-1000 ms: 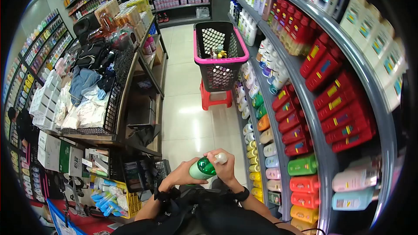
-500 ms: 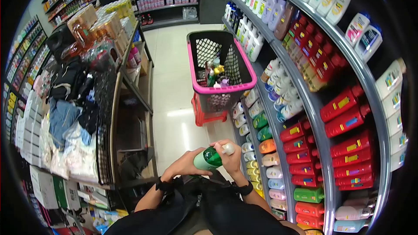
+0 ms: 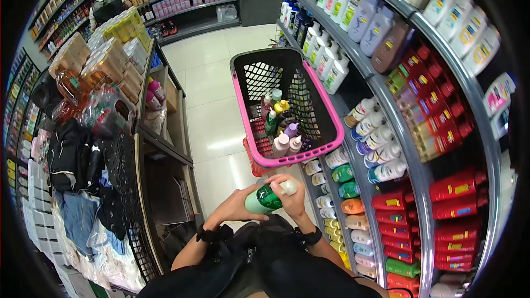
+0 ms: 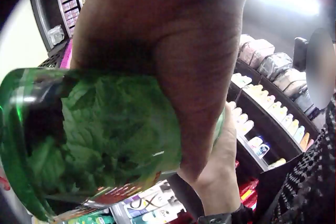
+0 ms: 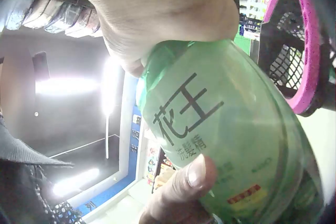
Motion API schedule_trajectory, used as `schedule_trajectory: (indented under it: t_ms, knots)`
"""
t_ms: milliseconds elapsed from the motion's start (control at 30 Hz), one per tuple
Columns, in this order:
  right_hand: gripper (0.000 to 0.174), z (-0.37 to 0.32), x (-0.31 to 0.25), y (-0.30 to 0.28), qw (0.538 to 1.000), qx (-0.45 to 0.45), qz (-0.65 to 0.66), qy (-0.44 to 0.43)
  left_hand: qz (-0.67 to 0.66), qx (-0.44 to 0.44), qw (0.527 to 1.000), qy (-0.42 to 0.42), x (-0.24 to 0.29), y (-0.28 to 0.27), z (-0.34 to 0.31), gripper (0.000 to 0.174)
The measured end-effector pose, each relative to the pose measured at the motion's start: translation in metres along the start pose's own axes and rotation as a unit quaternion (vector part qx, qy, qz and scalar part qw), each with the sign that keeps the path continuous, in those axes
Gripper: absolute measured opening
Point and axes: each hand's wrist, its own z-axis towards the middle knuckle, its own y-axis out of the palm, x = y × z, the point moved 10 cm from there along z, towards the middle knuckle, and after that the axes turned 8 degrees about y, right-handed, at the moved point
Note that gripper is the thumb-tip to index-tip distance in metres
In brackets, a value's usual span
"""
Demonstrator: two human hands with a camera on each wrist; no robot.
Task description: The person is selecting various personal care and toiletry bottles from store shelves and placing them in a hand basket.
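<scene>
A green pump bottle of shampoo (image 3: 265, 200) with a whitish pump head (image 3: 288, 187) is held tilted in front of the body. My left hand (image 3: 234, 206) grips its lower body. Around the neck end, just under the pump head, curl the fingers of my right hand (image 3: 292, 197). Large dark characters show on the pale green label (image 5: 194, 113) in the right wrist view, with the left thumb (image 5: 195, 174) across it. Leaf pictures cover the bottle's other side (image 4: 105, 129) in the left wrist view. Beyond the hands stands a black basket with a pink rim (image 3: 295, 158).
Several pump bottles (image 3: 281, 143) stand inside the basket, which sits on a red stool (image 3: 254, 164). Shelves of shampoo bottles (image 3: 397, 201) line the right side. On the left is a display table with clothes (image 3: 80, 209) and packs. A person (image 3: 107, 5) stands far back left.
The basket and shelves appear nearer and larger as I move forward, and more bottles show inside the basket. Both hands keep hold of the shampoo bottle.
</scene>
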Motion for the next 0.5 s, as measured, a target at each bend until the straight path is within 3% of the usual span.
schedule_trajectory:
  t_ms: [100, 200, 333, 500]
  knots:
    - [0.008, 0.064, 0.001, 0.008, 1.0, -0.017, 0.007, 0.014, -0.003, 0.0, 0.998, -0.063, -0.013, -0.043, 0.037, 0.076]
    - [0.007, 0.123, -0.019, 0.017, 0.999, -0.018, 0.025, -0.026, 0.044, 0.033, 0.998, -0.009, 0.0, -0.095, 0.076, 0.074]
    - [0.009, 0.198, -0.026, 0.027, 0.998, -0.049, 0.018, -0.019, 0.014, 0.018, 0.997, -0.072, -0.016, -0.141, 0.124, 0.079]
    - [0.01, 0.25, -0.02, 0.031, 0.999, -0.028, 0.018, -0.011, 0.002, 0.015, 0.999, -0.041, -0.035, -0.177, 0.164, 0.075]
